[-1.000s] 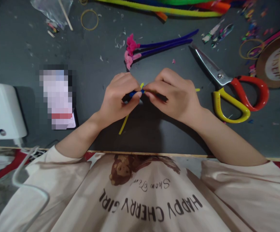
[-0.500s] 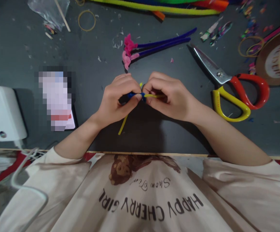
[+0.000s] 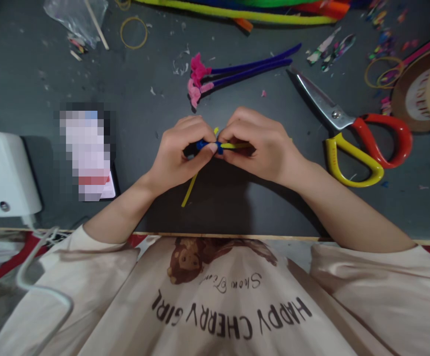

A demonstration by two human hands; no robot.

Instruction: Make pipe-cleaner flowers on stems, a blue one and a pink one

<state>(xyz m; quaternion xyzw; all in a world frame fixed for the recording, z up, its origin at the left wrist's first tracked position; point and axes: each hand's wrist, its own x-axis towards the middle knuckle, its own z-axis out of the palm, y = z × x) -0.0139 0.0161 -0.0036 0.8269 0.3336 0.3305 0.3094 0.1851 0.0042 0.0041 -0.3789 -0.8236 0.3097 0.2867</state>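
Near the middle of the table, my left hand (image 3: 181, 151) pinches a small blue pipe-cleaner piece (image 3: 201, 145) between thumb and forefinger. Close beside it, fingertips nearly touching, my right hand (image 3: 259, 146) is closed on a yellow pipe cleaner (image 3: 235, 146) that meets the blue piece. A yellow strand (image 3: 189, 192) hangs down below my left hand. Beyond the hands lie two pipe-cleaner flowers, one dark pink (image 3: 199, 69) and one light pink (image 3: 193, 92), with purple-blue stems (image 3: 252, 69). My fingers partly hide the blue piece.
Scissors (image 3: 336, 116) with red and yellow handles lie at the right, beside a ribbon spool (image 3: 404, 99). At the left are a phone (image 3: 109, 185) and a white device (image 3: 9, 173) with a cable. Pipe cleaners (image 3: 274, 17), a rubber band (image 3: 133, 32) and a plastic bag (image 3: 74, 17) lie at the back.
My right hand has turned slightly, its knuckles a little higher, and a bit of yellow now shows behind it. My left hand has barely moved; both keep their hold.
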